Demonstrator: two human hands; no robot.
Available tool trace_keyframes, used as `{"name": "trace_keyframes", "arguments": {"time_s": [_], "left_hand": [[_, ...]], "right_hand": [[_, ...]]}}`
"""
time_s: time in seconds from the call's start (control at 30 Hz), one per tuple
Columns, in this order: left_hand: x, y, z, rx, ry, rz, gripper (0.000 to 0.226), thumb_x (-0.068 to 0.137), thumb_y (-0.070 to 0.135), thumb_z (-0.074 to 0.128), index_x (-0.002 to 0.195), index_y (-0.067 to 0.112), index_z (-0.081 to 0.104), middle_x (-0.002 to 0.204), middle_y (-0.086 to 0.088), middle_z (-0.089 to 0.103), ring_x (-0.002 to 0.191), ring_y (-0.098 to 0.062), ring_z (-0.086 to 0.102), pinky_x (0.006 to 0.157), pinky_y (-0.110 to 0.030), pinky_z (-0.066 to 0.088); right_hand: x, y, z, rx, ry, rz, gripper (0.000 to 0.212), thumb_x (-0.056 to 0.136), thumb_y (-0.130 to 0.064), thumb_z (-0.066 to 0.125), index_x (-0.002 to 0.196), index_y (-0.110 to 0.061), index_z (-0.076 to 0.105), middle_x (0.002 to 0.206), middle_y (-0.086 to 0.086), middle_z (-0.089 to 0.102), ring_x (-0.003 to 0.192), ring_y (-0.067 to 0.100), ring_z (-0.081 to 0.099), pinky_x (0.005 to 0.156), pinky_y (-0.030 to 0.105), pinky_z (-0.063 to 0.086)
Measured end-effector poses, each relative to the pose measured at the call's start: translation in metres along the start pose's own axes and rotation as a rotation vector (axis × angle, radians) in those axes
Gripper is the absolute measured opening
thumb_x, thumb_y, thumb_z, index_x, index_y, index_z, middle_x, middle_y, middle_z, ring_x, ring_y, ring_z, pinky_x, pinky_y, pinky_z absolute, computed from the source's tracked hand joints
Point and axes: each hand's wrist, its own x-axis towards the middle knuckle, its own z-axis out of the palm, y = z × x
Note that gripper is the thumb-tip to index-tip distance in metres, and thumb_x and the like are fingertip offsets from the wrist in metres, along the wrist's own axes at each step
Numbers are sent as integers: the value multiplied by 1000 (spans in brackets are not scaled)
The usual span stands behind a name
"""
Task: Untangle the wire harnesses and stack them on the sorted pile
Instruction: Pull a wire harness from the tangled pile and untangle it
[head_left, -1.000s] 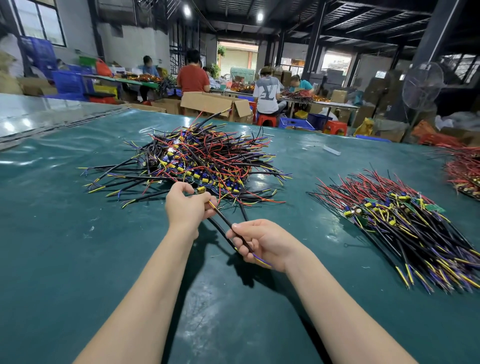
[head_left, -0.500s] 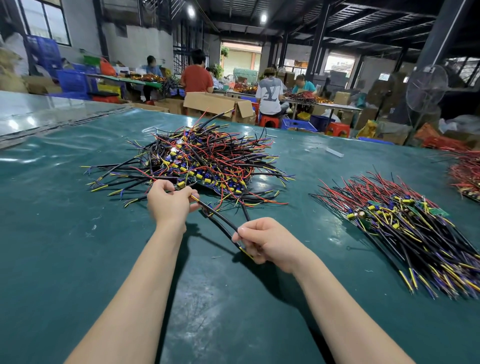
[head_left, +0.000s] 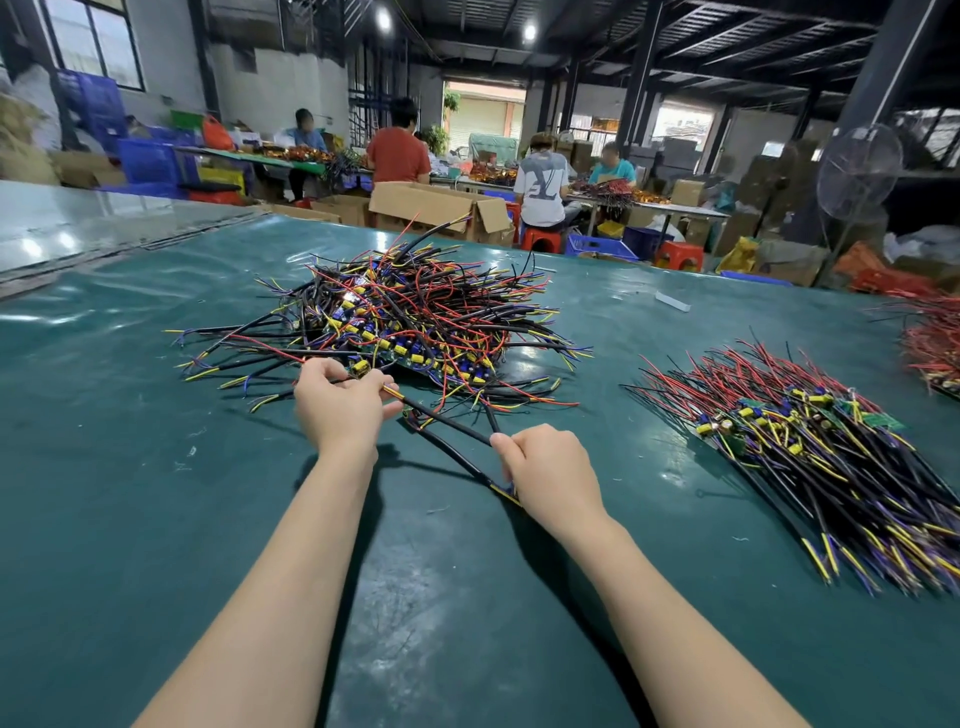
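Observation:
A tangled heap of wire harnesses (head_left: 395, 327), black, red, yellow and blue with small circuit boards, lies on the green table (head_left: 130, 493) ahead of me. My left hand (head_left: 340, 402) grips a harness at the heap's near edge, fingers curled round its wires. My right hand (head_left: 545, 467) grips the ends of black sleeved wires (head_left: 447, 423) that run from the left hand down to it. The sorted pile (head_left: 810, 452), harnesses laid side by side, lies to the right.
Another red pile (head_left: 935, 348) sits at the table's far right edge. A small white strip (head_left: 672, 301) lies beyond the sorted pile. Cardboard boxes (head_left: 436, 208), a fan (head_left: 857, 171) and several seated workers are behind the table.
My left hand shifted left and slightly toward the heap while my right hand stayed on the black wires. The wires between the hands spread into a V.

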Motion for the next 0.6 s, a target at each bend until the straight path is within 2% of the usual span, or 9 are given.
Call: {"name": "trace_keyframes", "arguments": {"time_s": [0.13,0.2,0.3,0.37,0.47,0.6], "left_hand": [[-7,-4,3,59,-24,47,40,78,-10,58,71,20,32,61,-11,55,39,-6,59,46,-28,54],[-4,-4,-1,53,-10,51,40,78,-10,57,71,20,31,60,-10,55,39,-5,58,46,-28,55],[3,-2,-6,10,35,28,41,78,-12,55,71,20,30,59,-8,54,38,-4,58,44,-24,53],[3,-2,-4,9,33,22,41,78,-12,55,70,20,30,59,-8,54,37,-4,57,43,-24,52],[-3,-3,3,22,8,35,41,77,-11,56,71,21,31,60,-10,55,37,-5,56,45,-25,52],[-1,-3,-1,24,10,48,41,79,-10,56,72,21,31,62,-11,57,38,-5,57,42,-22,50]], "right_hand": [[3,8,-1,-6,13,50,42,95,-29,43,59,-10,51,69,14,56,73,32,51,66,32,40],[4,8,-3,82,-55,14,38,94,-25,45,59,-11,54,63,10,57,67,28,52,63,29,39],[3,7,-8,262,-226,-52,35,91,-12,46,58,-21,52,42,-6,46,38,7,44,51,21,37],[4,11,-11,307,-261,-18,34,90,-6,42,61,-20,52,40,-7,46,29,3,41,44,13,35],[6,16,-11,261,-217,67,33,88,-4,41,59,-17,51,43,-4,49,28,5,44,43,13,39],[7,13,-6,123,-174,85,36,87,-14,44,52,-20,49,52,0,53,48,20,49,61,27,46]]}}
